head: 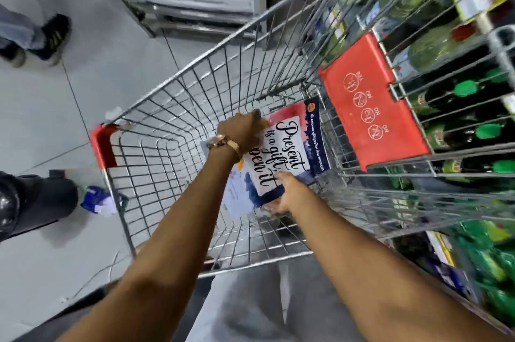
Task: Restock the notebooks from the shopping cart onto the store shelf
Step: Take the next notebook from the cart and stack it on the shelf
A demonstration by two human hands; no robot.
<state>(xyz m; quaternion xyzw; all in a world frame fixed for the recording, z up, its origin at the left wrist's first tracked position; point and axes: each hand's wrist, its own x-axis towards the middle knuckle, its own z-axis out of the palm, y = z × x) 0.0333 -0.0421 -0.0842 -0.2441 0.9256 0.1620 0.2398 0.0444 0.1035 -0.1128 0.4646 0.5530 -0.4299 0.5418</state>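
- Lying at the bottom of the shopping cart [156, 118], toward the side with the red child-seat flap [370, 107], the notebooks [281, 155] form a small loose stack; the top cover carries large script lettering, and a paler cover peeks out beneath it on the side away from the flap.
- We judge this to be the pick-up step: we are gathering the stack from the cart, and nothing has reached the shelf yet.
- Our left hand [241, 132] sits on the far end of the stack, fingers curled down over its edge; how firmly they clamp we cannot tell, since the hand's back hides them. A gold watch [223, 143] circles that wrist.
- Our right hand [289, 194] meets the near end, thumb on the cover, fingers tucked under the edge, seemingly pinching it.
- Both arms reach deep and nearly straight down into the cart.
- Next, we would need to square the covers together, lift them clear of the wire walls, then turn toward the shelf.
- Beyond the flap, green bottles [468, 88] show through the wire.
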